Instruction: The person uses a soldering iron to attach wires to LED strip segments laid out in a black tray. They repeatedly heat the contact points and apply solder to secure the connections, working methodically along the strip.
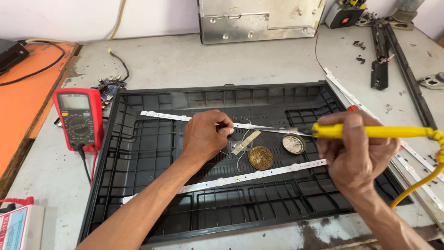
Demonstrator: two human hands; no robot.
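Note:
My left hand (pixel 203 136) pinches a thin wire at the upper white LED strip (pixel 163 115), which lies across a black plastic back cover (pixel 138 157). My right hand (pixel 356 148) grips a yellow-handled soldering iron (pixel 370 131), its tip pointing left toward the strip near my left fingers. A second LED strip (pixel 259 174) lies lower on the cover. Between the strips sit a round brass-coloured tin (pixel 260 157) and a round grey tin (pixel 293 144), with thin loose wires beside them.
A red multimeter (pixel 77 118) lies left of the cover with leads trailing. An orange board (pixel 23 97) is at far left. A metal panel (pixel 259 21) stands at the back. Black metal rails (pixel 393 55) and more LED strips (pixel 416 157) lie at right.

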